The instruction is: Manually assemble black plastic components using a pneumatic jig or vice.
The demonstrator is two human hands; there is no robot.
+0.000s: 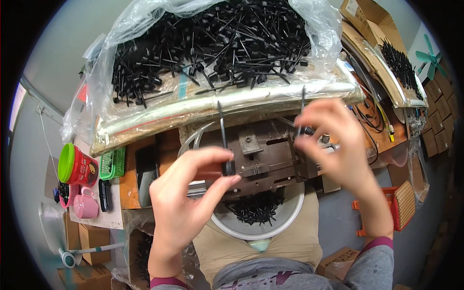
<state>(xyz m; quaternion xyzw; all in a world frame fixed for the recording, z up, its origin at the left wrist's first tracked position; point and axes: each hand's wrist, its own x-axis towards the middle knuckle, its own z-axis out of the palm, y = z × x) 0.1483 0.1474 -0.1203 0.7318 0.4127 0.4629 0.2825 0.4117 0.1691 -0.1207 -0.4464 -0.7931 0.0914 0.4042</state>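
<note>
Between the thumb and fingers of my left hand [179,193] is a black thin-stemmed part [228,167], thick end down and stem pointing up. My right hand [340,137] pinches a second black thin-stemmed part [303,99], also stem upward; the fingers partly cover its thick end. Both hands are raised over a dark metal fixture [232,137] with a small grey block [249,143] bolted on it. Below the fixture, a pale perforated basket [300,205] rests at my lap, with many black parts [256,209] inside.
Beyond the fixture, a plastic-lined tray [159,116] holds a heap of similar parts [208,43]. At left are a red bucket [86,169], a green basket [116,164], a pink mug [86,204] and a dark phone [147,169]. An orange stool [398,208] and cartons [437,118] are right.
</note>
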